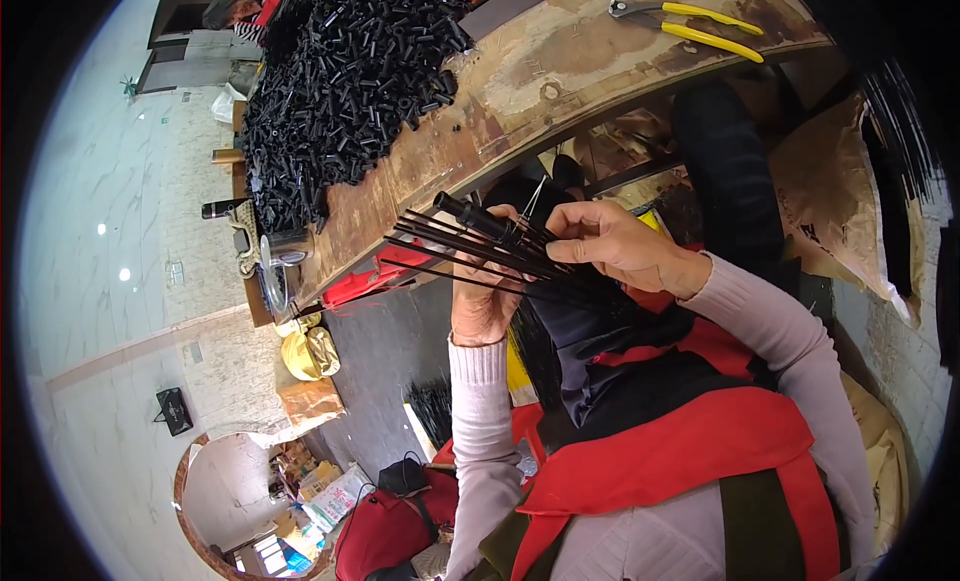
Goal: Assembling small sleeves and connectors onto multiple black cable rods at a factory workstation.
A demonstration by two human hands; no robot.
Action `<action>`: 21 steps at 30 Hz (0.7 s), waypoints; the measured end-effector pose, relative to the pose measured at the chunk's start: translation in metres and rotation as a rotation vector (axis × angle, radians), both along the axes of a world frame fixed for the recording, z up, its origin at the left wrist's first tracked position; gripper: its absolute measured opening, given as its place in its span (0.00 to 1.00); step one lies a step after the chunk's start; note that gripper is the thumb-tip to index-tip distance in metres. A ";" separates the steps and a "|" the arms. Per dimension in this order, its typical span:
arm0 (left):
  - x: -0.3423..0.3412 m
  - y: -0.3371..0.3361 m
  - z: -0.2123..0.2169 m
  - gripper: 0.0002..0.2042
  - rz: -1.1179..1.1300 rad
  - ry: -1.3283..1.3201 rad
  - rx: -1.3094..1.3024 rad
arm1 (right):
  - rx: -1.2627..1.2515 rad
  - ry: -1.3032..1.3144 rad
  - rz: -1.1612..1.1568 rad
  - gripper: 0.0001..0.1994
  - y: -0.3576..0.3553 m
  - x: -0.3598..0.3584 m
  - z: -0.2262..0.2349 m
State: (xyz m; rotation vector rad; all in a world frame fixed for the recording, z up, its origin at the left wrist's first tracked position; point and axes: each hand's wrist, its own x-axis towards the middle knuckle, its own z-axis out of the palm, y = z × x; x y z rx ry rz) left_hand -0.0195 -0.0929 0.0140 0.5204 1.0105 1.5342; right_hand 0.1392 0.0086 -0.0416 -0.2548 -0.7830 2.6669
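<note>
My left hand (482, 306) is closed round a bundle of thin black rods (440, 266), which fan out toward the left. A black plastic tube piece (470, 216) sits at the rods' gathered part, its hollow end pointing up and left. A thin bright metal wire (534, 199) sticks up beside that piece. My right hand (620, 246) has its thumb and forefinger pinched together against the near side of the tube piece; what lies between these fingertips is too small to make out. The rods' other ends lie over my dark lap.
Wooden workbench (400, 186) ahead, carrying a large heap of small black tube parts (350, 91). End-cutting pliers with yellow handles (700, 29) lie at its right. A brown sack (835, 196) stands to the right. At lower left is a dark red bag (385, 531). Another person (245, 13) appears beyond the heap.
</note>
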 end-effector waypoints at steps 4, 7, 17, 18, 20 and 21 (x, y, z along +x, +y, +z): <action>0.000 -0.004 0.001 0.30 0.004 -0.054 0.000 | 0.044 -0.015 0.009 0.05 -0.001 0.000 0.000; 0.002 -0.004 0.002 0.28 0.003 0.019 0.005 | 0.126 -0.071 -0.048 0.04 -0.004 0.000 0.002; -0.003 -0.009 0.000 0.24 0.012 0.131 -0.063 | -0.055 -0.040 0.060 0.07 0.002 0.000 -0.002; -0.003 -0.009 0.000 0.23 0.029 0.131 -0.076 | -0.030 -0.053 0.041 0.07 0.001 -0.001 -0.001; -0.006 -0.009 -0.005 0.22 0.057 0.133 -0.082 | -0.008 -0.066 0.023 0.07 0.001 -0.004 -0.004; -0.007 -0.008 -0.006 0.22 0.057 0.132 -0.085 | -0.071 -0.033 0.047 0.07 0.002 -0.003 -0.006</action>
